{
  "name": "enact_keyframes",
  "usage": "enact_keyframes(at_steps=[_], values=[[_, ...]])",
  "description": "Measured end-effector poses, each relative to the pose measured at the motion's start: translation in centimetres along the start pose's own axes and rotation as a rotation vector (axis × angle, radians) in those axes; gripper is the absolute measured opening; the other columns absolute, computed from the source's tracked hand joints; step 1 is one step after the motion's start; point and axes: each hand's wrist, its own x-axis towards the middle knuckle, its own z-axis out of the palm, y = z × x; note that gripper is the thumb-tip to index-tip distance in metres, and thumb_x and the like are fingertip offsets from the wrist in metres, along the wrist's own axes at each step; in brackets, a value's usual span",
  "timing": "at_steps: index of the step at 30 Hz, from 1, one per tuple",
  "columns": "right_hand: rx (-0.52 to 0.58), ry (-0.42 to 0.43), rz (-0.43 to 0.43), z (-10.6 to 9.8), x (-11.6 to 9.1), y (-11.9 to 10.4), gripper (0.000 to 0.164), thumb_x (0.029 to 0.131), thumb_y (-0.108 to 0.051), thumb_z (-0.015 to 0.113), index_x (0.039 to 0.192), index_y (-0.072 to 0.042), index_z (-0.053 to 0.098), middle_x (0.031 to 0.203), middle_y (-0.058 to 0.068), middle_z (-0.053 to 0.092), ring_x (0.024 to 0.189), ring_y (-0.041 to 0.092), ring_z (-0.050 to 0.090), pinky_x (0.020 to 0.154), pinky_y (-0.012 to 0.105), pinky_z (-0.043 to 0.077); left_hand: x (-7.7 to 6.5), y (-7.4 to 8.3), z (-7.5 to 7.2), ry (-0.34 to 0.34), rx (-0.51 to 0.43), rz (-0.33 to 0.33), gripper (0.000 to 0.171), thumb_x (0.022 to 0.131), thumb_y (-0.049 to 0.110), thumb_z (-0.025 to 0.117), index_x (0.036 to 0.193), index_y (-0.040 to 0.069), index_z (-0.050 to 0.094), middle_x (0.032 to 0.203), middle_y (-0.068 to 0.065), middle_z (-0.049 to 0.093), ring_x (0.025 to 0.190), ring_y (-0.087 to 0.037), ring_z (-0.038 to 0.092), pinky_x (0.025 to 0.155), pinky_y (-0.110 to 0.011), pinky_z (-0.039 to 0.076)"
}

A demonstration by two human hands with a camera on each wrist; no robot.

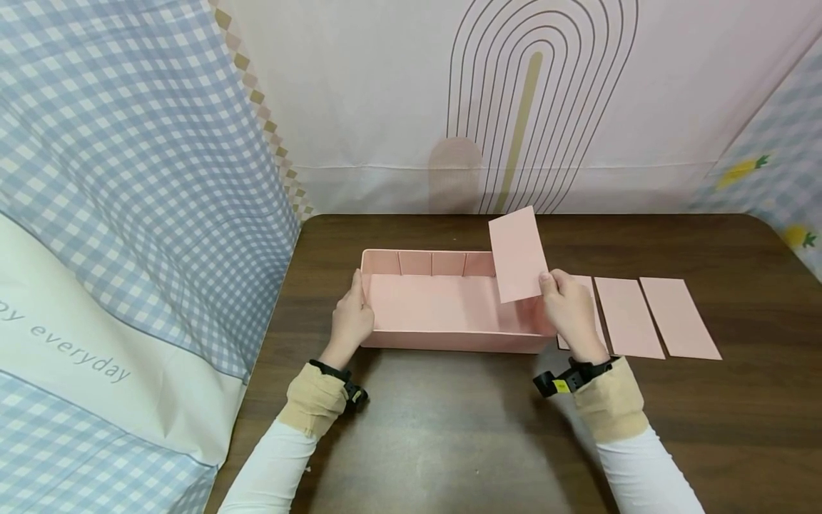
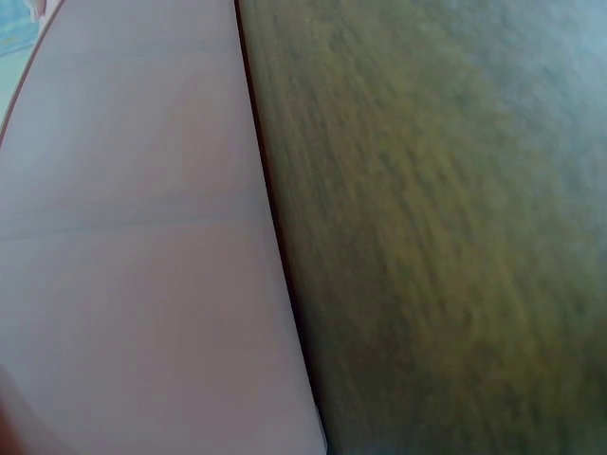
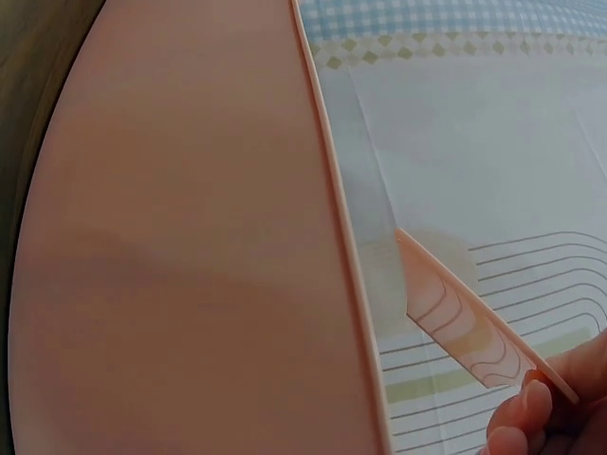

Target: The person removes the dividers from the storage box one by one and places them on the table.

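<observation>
A long pink open-topped storage box (image 1: 437, 341) stands on the brown table, with slots along its inner back wall. At its left end is my left hand (image 1: 350, 323), gripping the end wall near the front corner. In the left wrist view only the box's outer wall (image 2: 142, 313) shows, close up. My right hand (image 1: 571, 314) pinches a thin, flat pink divider (image 1: 517, 257) by its lower right corner. The divider is raised and tilted over the right part of the box. From the right wrist, the divider (image 3: 465, 327) appears nearly edge-on between thumb and fingers.
Several more pink dividers lie flat in a row right of the box, including a middle one (image 1: 629, 318) and a far right one (image 1: 681, 318). The one nearest the box is partly hidden by my right hand. A patterned cloth (image 1: 359, 107) hangs behind the table.
</observation>
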Motion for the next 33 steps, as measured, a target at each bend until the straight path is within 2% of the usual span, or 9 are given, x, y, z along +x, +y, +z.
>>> enact_keyframes(at_steps=[17,33], values=[[-0.033,-0.001,0.032,-1.6,0.2,1.6,0.040,0.095,-0.027,0.031,0.082,0.002,0.054,0.069,0.016,0.054,0.056,0.021,0.043,0.049,0.028,0.031,-0.1,0.0,0.0,0.014,-0.006,0.004,0.057,0.087,0.004,0.034,0.141,0.005,0.017,0.133,-0.019,0.042,0.112,-0.037,0.048,0.088,-0.049,0.039],[-0.025,0.066,0.034,-3.0,0.6,3.7,0.040,0.094,-0.029,0.033,0.072,-0.001,0.052,0.060,0.012,0.050,0.049,0.018,0.039,0.044,0.031,0.029,0.0,-0.1,0.2,0.018,0.001,-0.001,0.056,0.088,0.005,0.032,0.142,0.006,0.017,0.132,-0.019,0.044,0.112,-0.036,0.048,0.088,-0.049,0.040]])
